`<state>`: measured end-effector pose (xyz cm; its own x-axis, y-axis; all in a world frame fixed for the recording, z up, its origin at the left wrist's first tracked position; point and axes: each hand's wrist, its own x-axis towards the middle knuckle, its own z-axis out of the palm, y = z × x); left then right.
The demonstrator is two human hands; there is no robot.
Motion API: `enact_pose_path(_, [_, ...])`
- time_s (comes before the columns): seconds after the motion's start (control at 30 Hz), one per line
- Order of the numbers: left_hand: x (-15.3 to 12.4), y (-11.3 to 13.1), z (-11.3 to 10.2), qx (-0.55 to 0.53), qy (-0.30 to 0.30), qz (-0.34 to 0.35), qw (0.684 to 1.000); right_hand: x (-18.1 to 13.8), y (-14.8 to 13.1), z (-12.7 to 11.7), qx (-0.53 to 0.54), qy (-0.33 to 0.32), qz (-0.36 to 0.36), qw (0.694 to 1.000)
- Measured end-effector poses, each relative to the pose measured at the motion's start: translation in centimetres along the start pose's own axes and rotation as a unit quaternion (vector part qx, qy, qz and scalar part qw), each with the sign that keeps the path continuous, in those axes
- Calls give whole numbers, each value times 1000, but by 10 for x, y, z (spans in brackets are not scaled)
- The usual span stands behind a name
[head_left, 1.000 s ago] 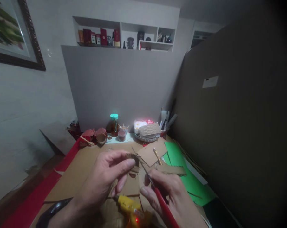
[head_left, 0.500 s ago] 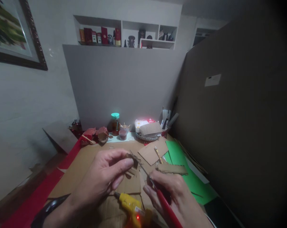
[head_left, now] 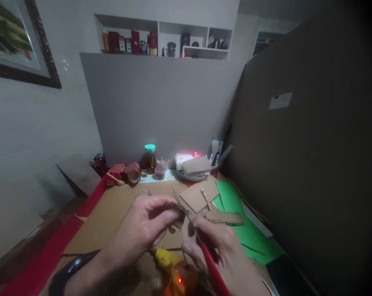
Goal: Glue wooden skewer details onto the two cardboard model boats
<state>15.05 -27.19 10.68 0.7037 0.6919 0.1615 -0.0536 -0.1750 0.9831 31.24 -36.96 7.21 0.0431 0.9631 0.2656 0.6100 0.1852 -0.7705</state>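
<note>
My left hand (head_left: 151, 222) pinches a small brown strip of cardboard (head_left: 182, 208) between thumb and fingertips. In my right hand (head_left: 221, 250) is a pair of red-handled scissors (head_left: 212, 267), its thin metal blades pointing up and left. The blades meet the strip just beyond my left thumb, one tip showing above it. Whether they are fully closed is too small to tell. Below and between the hands lies a yellow glue gun (head_left: 169, 261) with a glowing red light, its nozzle toward the left wrist. Cardboard sheets (head_left: 112, 218) lie beneath my hands.
Green sheets (head_left: 256, 234) and a cardboard strip (head_left: 224, 218) lie to the right, near a patterned stick (head_left: 206, 198). Behind stand a teal-lidded bottle (head_left: 150, 158), a small tub (head_left: 160, 173) and a tray (head_left: 192, 176) with corrugated card. Grey panels rise behind and at right.
Both hands have shifted slightly, the left one rightward with the cardboard strip. A scissor blade now shows more clearly above the strip. The view has tilted a little.
</note>
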Motion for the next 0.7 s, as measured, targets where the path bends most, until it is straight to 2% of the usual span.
enact_pose_path(0.17, [-2,15,-5,45,-15,-24,999,-3,-5,-2,-20,6,-19,1000])
enact_pose_path(0.3, [-5,25,-11,77,-4,-3,997,-3,-10,-6,-35,13,-53,998])
enact_pose_path(0.5, [-6,23,-15,13,19,-66,998,-4,-8,-8,-41,4,-55,998])
enact_pose_path(0.7, [-3,17,-10,-13,-8,-66,998,-1,-10,-6,-11,0,-18,1000])
